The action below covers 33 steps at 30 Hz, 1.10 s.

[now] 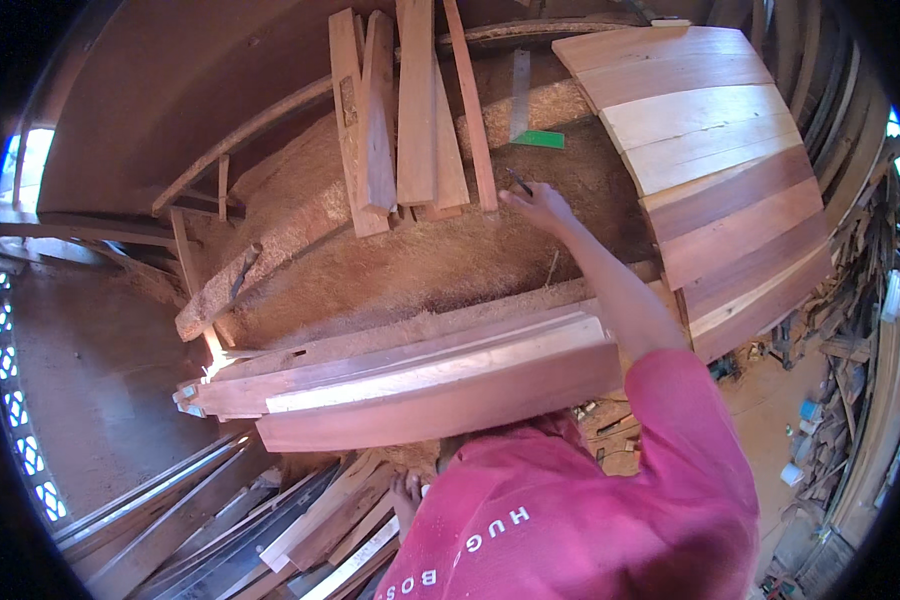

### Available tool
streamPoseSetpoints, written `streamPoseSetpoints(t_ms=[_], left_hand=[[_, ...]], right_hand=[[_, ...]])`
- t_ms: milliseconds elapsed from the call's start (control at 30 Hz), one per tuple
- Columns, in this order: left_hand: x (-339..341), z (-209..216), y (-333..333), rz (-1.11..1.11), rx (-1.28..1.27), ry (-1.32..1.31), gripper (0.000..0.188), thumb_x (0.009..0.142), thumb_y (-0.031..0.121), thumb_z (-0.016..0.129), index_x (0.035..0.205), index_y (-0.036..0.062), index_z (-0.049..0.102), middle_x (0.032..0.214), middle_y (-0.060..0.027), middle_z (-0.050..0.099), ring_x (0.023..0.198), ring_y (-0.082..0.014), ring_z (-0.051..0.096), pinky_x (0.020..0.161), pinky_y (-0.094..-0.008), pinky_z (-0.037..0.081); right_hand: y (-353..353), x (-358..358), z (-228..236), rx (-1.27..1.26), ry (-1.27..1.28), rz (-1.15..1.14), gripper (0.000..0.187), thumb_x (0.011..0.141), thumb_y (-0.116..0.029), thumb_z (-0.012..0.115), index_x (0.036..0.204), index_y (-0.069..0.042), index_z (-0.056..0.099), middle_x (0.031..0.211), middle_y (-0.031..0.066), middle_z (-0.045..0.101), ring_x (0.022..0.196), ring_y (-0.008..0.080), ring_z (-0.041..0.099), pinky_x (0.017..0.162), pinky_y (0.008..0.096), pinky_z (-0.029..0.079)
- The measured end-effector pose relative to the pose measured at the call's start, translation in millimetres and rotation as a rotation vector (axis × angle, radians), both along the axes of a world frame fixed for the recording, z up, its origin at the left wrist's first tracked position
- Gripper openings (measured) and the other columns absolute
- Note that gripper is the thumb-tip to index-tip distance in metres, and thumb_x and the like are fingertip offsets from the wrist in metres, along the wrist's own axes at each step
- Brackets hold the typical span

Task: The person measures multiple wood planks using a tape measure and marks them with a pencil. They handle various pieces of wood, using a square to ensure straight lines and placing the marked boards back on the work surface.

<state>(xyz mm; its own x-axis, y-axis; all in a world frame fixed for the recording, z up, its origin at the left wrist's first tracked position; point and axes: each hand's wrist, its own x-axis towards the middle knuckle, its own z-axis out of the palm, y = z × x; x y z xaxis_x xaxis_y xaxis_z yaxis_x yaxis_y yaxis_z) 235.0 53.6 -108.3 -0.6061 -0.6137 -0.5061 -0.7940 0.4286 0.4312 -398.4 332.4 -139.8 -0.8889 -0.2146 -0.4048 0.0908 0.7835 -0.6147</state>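
Note:
My right hand (540, 207) reaches out over the dusty workbench (450, 265), fingers closed around a dark pencil (519, 183). Just beyond it lies a try square with a metal blade and green stock (538, 140). Left of the hand, a thin reddish strip of wood (470, 105) lies beside several longer boards (416, 105). Low in the view, my left hand (407, 492) shows small and shadowed beside my shirt. Its fingers are too indistinct to tell whether they hold anything. Between me and the bench surface lie stacked planks (440, 400), the nearest one reddish.
A panel of light and dark boards (705, 120) lies side by side at the right. A short rough timber (215, 295) rests at the bench's left. Loose planks (320, 520) fill the lower left floor. Scrap wood (850, 400) is heaped along the far right.

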Motion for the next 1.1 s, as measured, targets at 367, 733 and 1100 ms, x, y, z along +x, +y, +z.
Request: streamPoseSetpoints(t_ms=[367,733,1100], left_hand=[[-5.3,54.0,25.2,0.287,0.158,-0.112,0.049,0.103,0.036,0.053,0.127,-0.0065,0.059,0.127,-0.0279,0.061,0.12,-0.0369,0.058,0.103,-0.0426,0.044],[-41.1,70.4,35.5,0.24,0.071,-0.069,0.051,0.104,0.036,0.049,0.127,-0.0077,0.059,0.124,-0.0275,0.063,0.117,-0.0357,0.06,0.101,-0.0419,0.045],[-20.1,40.4,30.1,0.204,0.111,-0.039,0.05,0.104,0.037,0.049,0.128,-0.0057,0.059,0.124,-0.026,0.064,0.116,-0.0324,0.062,0.099,-0.0395,0.047]], right_hand=[[-61.0,-29.3,-62.1,-0.309,-0.388,-0.275,0.11,0.063,-0.073,0.078,0.127,0.011,0.05,0.118,0.0204,0.061,0.107,0.0325,0.063,0.085,0.0435,0.051],[-57.2,-23.4,26.7,0.09,-0.151,-0.231,0.113,0.065,-0.061,0.079,0.141,0.009,0.033,0.134,0.0276,0.054,0.115,0.0403,0.062,0.095,0.0461,0.053],[8.5,-34.2,-58.7,-0.942,-0.635,-0.481,0.072,0.08,-0.062,0.069,0.124,-0.007,0.057,0.103,0.0068,0.067,0.08,0.0168,0.065,0.062,0.0325,0.049]])
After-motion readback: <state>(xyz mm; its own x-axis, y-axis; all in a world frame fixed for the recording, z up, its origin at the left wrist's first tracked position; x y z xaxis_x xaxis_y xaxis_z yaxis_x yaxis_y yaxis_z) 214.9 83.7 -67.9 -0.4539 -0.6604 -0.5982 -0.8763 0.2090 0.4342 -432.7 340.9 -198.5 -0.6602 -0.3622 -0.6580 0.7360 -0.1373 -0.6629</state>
